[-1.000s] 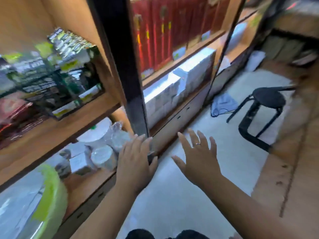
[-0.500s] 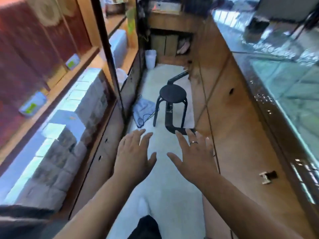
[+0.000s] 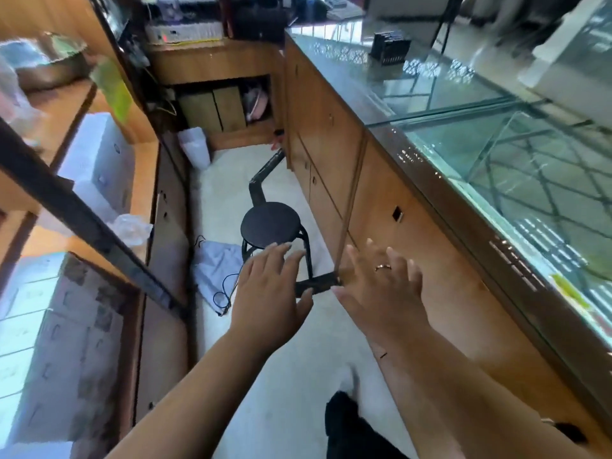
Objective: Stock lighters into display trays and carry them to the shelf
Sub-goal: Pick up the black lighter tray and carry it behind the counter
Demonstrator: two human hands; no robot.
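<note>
My left hand and my right hand are stretched out in front of me over the aisle floor, palms down, fingers straight and spread. Neither holds anything. A ring sits on a finger of the right hand. A black display tray stands far off on the glass counter to my right. No lighters are visible. The wooden shelf unit with stacked white boxes runs along my left.
A black round stool stands in the narrow aisle just beyond my hands. A grey cloth bag with a cord lies on the floor beside it. A white bin is at the far end. Wooden cabinet doors line the right.
My view has swung from the left shelf to look down the aisle and toward the glass counter. Both hands stay open and empty in front of me.
</note>
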